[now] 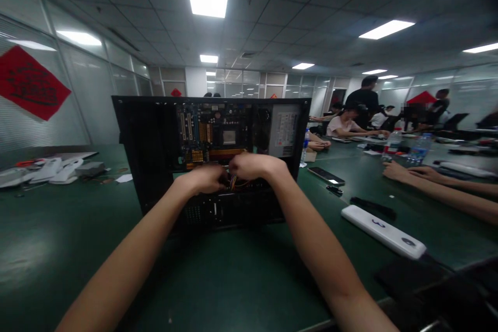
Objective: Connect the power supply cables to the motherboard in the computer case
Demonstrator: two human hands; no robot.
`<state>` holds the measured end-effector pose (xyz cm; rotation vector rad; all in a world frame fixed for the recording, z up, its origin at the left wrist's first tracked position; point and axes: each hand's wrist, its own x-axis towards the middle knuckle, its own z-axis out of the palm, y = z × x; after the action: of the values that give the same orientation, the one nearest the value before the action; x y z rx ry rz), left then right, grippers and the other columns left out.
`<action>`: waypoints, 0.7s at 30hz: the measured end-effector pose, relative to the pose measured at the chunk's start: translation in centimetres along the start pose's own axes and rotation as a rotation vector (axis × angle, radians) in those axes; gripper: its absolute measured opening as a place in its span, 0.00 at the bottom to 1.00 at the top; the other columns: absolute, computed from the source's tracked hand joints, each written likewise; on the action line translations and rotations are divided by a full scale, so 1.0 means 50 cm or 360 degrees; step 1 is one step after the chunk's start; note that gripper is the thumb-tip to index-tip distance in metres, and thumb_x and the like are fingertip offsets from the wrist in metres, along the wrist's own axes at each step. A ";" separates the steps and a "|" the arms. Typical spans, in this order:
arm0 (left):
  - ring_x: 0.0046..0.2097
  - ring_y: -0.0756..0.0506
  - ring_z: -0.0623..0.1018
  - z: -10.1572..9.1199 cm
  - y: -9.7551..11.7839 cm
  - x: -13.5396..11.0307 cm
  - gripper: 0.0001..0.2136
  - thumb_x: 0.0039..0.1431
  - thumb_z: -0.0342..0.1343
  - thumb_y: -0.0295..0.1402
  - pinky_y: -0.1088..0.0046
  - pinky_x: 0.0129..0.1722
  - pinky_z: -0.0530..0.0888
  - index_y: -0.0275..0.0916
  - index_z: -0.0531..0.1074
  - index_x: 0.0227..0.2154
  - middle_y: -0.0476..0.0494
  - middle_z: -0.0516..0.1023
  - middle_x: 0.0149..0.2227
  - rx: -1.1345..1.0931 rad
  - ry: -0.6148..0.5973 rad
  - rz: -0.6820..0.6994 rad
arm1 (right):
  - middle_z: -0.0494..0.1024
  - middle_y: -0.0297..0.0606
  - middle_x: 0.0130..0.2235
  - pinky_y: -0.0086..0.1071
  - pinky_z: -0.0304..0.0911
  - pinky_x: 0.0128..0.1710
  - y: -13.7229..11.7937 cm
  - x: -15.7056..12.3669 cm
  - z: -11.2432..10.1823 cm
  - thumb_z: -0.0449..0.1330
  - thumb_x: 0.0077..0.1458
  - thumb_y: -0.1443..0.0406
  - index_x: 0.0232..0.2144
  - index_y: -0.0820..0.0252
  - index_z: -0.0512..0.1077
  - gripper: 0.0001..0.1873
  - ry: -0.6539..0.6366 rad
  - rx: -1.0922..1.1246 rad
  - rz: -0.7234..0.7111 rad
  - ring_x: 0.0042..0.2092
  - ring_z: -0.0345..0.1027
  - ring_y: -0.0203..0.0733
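Note:
An open black computer case (136, 145) stands upright on the green table (58, 249), its motherboard (218, 137) facing me. Both my arms reach into its lower part. My left hand (204, 177) is closed just left of a bundle of coloured wires (234, 183). My right hand (251, 166) is closed over the same bundle from the right. The two hands almost touch, and the fingertips are hidden between them. A grey power supply (286, 135) sits in the case's upper right corner.
A white power strip (383, 231) and a black phone (326, 175) lie right of the case. Another person's forearms (439, 187) rest on the table at right. White items (54, 171) lie at far left. Water bottles (420, 148) and seated people are farther back.

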<state>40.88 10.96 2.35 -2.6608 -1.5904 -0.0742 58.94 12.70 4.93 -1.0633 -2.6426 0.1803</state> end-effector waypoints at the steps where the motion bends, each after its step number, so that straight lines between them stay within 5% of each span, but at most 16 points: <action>1: 0.43 0.41 0.82 -0.004 -0.010 0.001 0.13 0.60 0.63 0.36 0.70 0.40 0.74 0.41 0.82 0.47 0.39 0.86 0.46 -0.0037 -0.0049 0.0003 | 0.75 0.38 0.22 0.32 0.59 0.28 0.011 0.025 0.017 0.65 0.52 0.72 0.20 0.60 0.74 0.11 -0.0209 -0.0062 0.0107 0.24 0.66 0.39; 5: 0.46 0.41 0.82 -0.024 -0.045 -0.009 0.14 0.62 0.60 0.40 0.69 0.44 0.74 0.43 0.82 0.47 0.42 0.86 0.47 -0.0153 -0.0092 0.0066 | 0.81 0.40 0.26 0.33 0.66 0.31 0.051 0.078 0.073 0.68 0.49 0.67 0.27 0.59 0.81 0.02 -0.0443 -0.0002 0.0250 0.28 0.74 0.44; 12: 0.43 0.42 0.82 -0.075 -0.061 -0.053 0.19 0.64 0.56 0.48 0.68 0.45 0.74 0.38 0.82 0.44 0.40 0.85 0.43 -0.0312 0.0075 0.0091 | 0.79 0.35 0.24 0.29 0.64 0.29 0.077 0.071 0.066 0.72 0.53 0.59 0.26 0.60 0.81 0.11 -0.0193 0.0283 0.0077 0.24 0.71 0.38; 16: 0.45 0.41 0.82 -0.115 -0.056 -0.089 0.23 0.64 0.56 0.49 0.65 0.45 0.77 0.36 0.78 0.50 0.38 0.84 0.48 -0.0513 0.0362 0.0041 | 0.79 0.38 0.25 0.28 0.67 0.28 0.059 0.073 0.048 0.64 0.66 0.55 0.30 0.64 0.80 0.18 0.0130 0.0661 0.0068 0.24 0.72 0.36; 21: 0.45 0.40 0.81 -0.151 -0.034 -0.132 0.23 0.63 0.58 0.51 0.62 0.46 0.78 0.35 0.77 0.47 0.39 0.83 0.45 -0.0799 0.0841 0.0086 | 0.79 0.38 0.24 0.26 0.70 0.26 0.034 0.059 0.023 0.61 0.69 0.54 0.31 0.65 0.78 0.21 0.0350 0.1088 0.0104 0.26 0.74 0.36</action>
<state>36.12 5.48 9.49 -2.6556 -1.4532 -1.2061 57.65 15.97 4.08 -0.8612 -2.0928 0.8527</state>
